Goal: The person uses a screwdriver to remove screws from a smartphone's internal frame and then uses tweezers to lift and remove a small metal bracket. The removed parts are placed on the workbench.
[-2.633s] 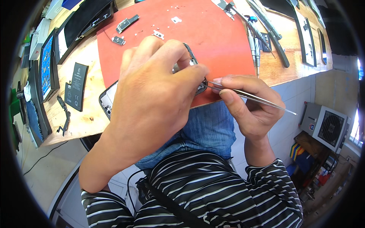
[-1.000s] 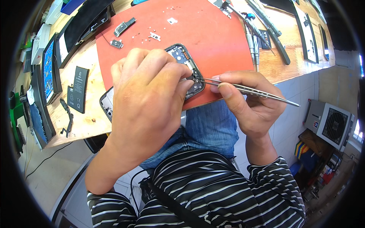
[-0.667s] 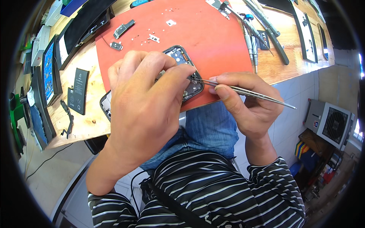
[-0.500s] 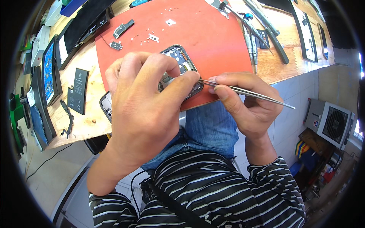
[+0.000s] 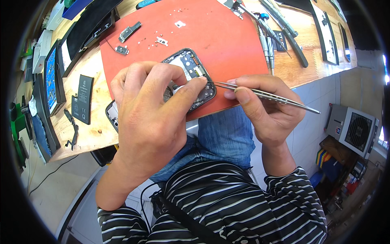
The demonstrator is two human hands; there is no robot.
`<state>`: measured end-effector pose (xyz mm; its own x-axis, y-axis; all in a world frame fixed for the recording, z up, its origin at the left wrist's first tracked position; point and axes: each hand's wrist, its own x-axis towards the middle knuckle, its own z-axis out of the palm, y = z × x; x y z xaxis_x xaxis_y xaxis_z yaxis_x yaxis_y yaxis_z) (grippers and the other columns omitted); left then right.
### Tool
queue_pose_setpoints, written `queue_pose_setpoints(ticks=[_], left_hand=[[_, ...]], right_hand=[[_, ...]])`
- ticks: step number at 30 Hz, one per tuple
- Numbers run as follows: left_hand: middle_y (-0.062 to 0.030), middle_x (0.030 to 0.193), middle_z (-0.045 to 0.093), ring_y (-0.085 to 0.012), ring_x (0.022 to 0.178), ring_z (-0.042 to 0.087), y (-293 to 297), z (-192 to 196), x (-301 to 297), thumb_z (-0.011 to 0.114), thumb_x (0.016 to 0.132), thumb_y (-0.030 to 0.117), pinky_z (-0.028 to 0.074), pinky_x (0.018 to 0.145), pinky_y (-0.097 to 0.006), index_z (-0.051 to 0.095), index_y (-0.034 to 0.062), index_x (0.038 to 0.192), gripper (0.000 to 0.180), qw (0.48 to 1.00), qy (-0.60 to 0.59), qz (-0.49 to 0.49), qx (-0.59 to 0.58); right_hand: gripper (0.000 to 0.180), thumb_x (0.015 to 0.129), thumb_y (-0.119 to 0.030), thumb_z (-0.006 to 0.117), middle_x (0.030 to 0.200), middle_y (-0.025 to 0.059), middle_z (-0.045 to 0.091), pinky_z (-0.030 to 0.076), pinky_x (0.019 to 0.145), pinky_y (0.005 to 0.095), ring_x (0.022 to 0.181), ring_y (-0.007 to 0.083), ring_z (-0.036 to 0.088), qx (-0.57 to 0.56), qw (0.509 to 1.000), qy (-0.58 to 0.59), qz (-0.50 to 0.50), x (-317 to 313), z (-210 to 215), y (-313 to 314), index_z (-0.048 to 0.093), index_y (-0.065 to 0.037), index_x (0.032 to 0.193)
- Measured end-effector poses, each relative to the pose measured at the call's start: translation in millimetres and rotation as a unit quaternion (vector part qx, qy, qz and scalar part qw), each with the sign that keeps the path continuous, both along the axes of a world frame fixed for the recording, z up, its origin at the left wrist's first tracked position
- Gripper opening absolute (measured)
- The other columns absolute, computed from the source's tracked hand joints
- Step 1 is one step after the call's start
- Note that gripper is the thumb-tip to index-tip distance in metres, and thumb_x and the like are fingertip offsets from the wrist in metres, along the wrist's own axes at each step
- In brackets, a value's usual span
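An opened smartphone [image 5: 206,91], its inner parts showing, lies at the near edge of a red-orange mat [image 5: 227,44]. My left hand [image 5: 148,103] arches over it with curled fingers; the thumb presses near its right side, and the palm hides much of it. In my right hand [image 5: 270,103] metal tweezers [image 5: 290,103] are pinched between thumb and fingers. Their tips reach the phone's right side, close to my left thumb. Whether the tips grip anything is too small to tell. A dark-rimmed panel [image 5: 111,110] pokes out left of my left wrist.
Small metal phone parts [image 5: 130,32], a little bracket [image 5: 162,41] and tiny screws lie on the mat. Two black batteries [image 5: 84,97] and a flex cable [image 5: 72,128] are on the wood at left. Screwdrivers [image 5: 266,49] and other tools [image 5: 280,20] lie at right.
My left hand has shifted slightly left, uncovering more of the phone's inside. The tweezers' back end has swung slightly right, and their tips stay near my left thumb.
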<state>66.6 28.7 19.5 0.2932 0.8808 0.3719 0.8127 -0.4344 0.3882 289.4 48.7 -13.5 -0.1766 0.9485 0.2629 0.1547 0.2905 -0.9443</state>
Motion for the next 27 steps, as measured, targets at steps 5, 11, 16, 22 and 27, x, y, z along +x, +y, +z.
queue_pose_setpoints(ticks=[5,11,16,22,27], left_hand=[[-0.0081,0.1,0.066,-0.0305,0.096,0.062,-0.1,-0.9,1.2,0.067,0.072,-0.01,0.048,0.087,-0.042,0.082,0.009,0.114,0.049,1.0,0.002,-0.003,0.002],[-0.0083,0.1,0.066,-0.0305,0.096,0.062,0.1,0.1,0.7,0.067,0.074,-0.009,0.049,0.087,-0.041,0.082,0.0104,0.117,0.049,1.0,-0.009,-0.007,-0.019],[-0.0081,0.1,0.066,-0.0299,0.097,0.062,-0.2,0.7,1.6,0.067,0.076,-0.009,0.049,0.088,-0.041,0.083,0.0122,0.118,0.049,0.999,-0.015,-0.005,-0.033],[-0.0102,0.101,0.067,-0.0312,0.097,0.062,0.8,0.9,-4.0,0.069,0.076,-0.009,0.049,0.09,-0.041,0.082,0.0074,0.115,0.044,1.0,-0.024,0.003,-0.016],[-0.0081,0.102,0.067,-0.0314,0.102,0.062,-3.9,1.0,-3.2,0.068,0.07,-0.009,0.048,0.093,-0.043,0.082,0.0096,0.109,0.045,1.0,0.011,-0.004,-0.017]], right_hand=[[0.02,0.091,-0.001,0.085,0.097,0.0132,0.08,0.059,0.071,0.0245,0.082,0.0125,0.075,-0.026,0.997,0.063,-0.021,-2.6,-2.7,-1.4,0.079,0.007,0.108],[0.019,0.098,0.002,0.075,0.097,0.0203,0.079,0.067,0.079,0.0333,0.087,0.0239,0.08,0.01,1.0,0.001,0.027,3.5,-1.0,1.1,0.072,0.011,0.114],[0.024,0.091,0.0,0.086,0.099,0.0148,0.08,0.06,0.072,0.0244,0.083,0.0135,0.076,-0.019,0.998,0.054,-0.015,-1.3,-2.8,-1.3,0.077,0.008,0.111],[0.025,0.091,0.0,0.086,0.1,0.0152,0.08,0.061,0.074,0.0245,0.084,0.0139,0.076,-0.021,0.998,0.057,-0.014,-1.6,-3.6,-1.7,0.077,0.009,0.112],[0.025,0.091,-0.001,0.086,0.099,0.0147,0.08,0.061,0.074,0.025,0.085,0.0142,0.077,-0.026,0.998,0.049,-0.02,-2.3,-1.8,-2.4,0.077,0.008,0.112]])
